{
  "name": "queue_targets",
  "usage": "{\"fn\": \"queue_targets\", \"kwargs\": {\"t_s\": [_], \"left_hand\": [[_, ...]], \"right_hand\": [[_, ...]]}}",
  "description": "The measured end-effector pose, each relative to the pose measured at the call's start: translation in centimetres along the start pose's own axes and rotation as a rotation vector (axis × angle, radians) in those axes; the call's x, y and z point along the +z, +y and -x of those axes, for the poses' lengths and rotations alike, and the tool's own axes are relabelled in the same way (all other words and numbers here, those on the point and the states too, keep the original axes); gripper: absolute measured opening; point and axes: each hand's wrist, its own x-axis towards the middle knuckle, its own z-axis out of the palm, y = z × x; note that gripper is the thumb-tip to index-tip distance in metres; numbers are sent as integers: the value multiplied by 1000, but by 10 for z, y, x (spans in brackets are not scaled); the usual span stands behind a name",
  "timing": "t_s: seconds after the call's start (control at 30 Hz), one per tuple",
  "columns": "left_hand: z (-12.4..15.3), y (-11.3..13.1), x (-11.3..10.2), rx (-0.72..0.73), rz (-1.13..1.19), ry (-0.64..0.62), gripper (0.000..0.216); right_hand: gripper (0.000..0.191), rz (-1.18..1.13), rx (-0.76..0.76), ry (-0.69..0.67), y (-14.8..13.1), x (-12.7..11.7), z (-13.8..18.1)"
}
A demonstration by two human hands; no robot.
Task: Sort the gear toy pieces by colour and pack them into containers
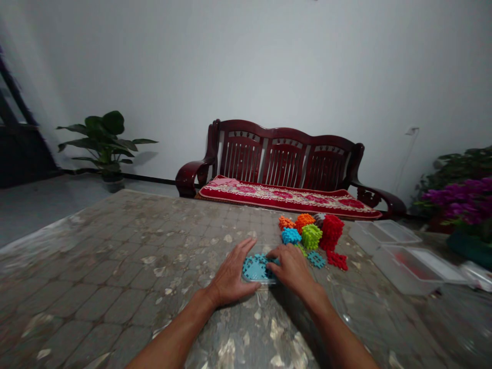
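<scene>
A shallow clear plastic box (pixel 257 281) lies on the table in front of me, filled with light-blue notched plastic building pieces (pixel 254 267). My left hand (pixel 229 277) holds the box from its left side, the thumb along the near edge and the fingers along the far edge. Over the box's right end, my right hand (pixel 290 266) has its fingers curled down onto the blue pieces. Its fingertips are partly hidden. Just beyond it are a flat teal piece (pixel 316 259), a flat red piece (pixel 337 260) and stacks in blue (pixel 291 236), lime green (pixel 311 237) and red (pixel 331 232).
Orange stacks (pixel 305 222) stand behind the others. Translucent boxes (pixel 407 269) sit on the right, near purple flowers (pixel 461 200). A patterned cloth covers the table (pixel 126 266). Past its far edge stands a wooden bench (pixel 284 159); a potted plant (pixel 107 141) is at left.
</scene>
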Motion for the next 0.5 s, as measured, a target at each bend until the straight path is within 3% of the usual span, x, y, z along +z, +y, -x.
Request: {"fn": "queue_targets", "kwargs": {"t_s": [0.5], "left_hand": [[0,-1,0,-13,2,-13,105]], "right_hand": [[23,-34,15,-52,-3,6,-11]]}}
